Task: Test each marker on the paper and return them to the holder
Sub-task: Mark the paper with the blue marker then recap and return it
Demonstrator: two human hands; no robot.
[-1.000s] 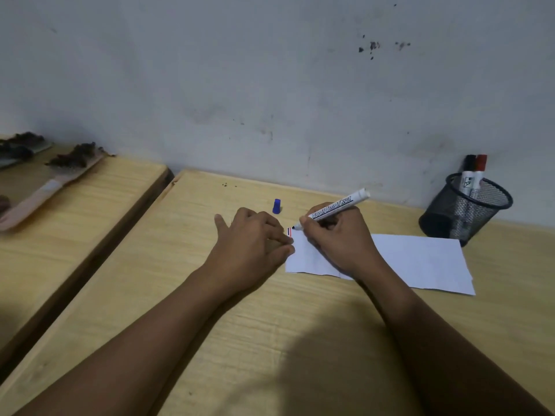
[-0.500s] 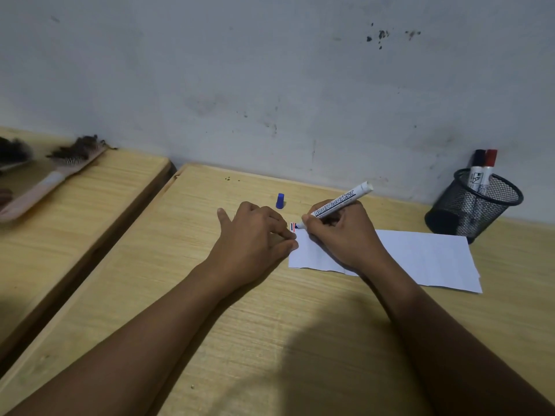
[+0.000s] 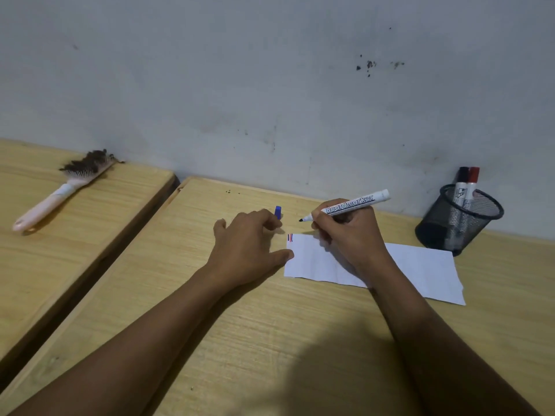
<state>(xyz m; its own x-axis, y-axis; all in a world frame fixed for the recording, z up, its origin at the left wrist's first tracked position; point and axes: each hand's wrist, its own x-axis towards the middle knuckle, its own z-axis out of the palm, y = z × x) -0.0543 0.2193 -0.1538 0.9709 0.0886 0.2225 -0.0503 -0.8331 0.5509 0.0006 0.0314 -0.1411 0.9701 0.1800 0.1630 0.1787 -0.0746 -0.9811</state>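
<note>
Markers are the business of this desk scene, taken from the far left across to the right. On the neighbouring wooden desk [image 3: 75, 235] lies a pink hairbrush [image 3: 64, 192], bristles clogged with dark hair, its handle pointing toward the near left. A dark gap parts that desk from the main desk [image 3: 240, 340], where both forearms reach in from the near edge. The left hand [image 3: 249, 244] rests palm down on the wood with nothing in it, fingers loosely curled, its thumb tip touching the left edge of the paper [image 3: 420, 271]. Just beyond its knuckles stands a small blue cap [image 3: 278, 212], upright on the desk. The paper's top left corner carries a few short strokes [image 3: 290, 237] in blue and red (too small to count surely). The right hand [image 3: 351, 235] lies over the paper's left part and grips an uncapped white board marker [image 3: 350, 205] in a writing hold; its dark tip is off the sheet, just beyond the far edge, with the barrel slanting up to the right. Near the wall at the right stands a black mesh holder [image 3: 456, 223], close to the paper's far right corner, holding 2 capped markers upright: 1 with a black cap [image 3: 462, 175], 1 with a red cap [image 3: 474, 175].
</note>
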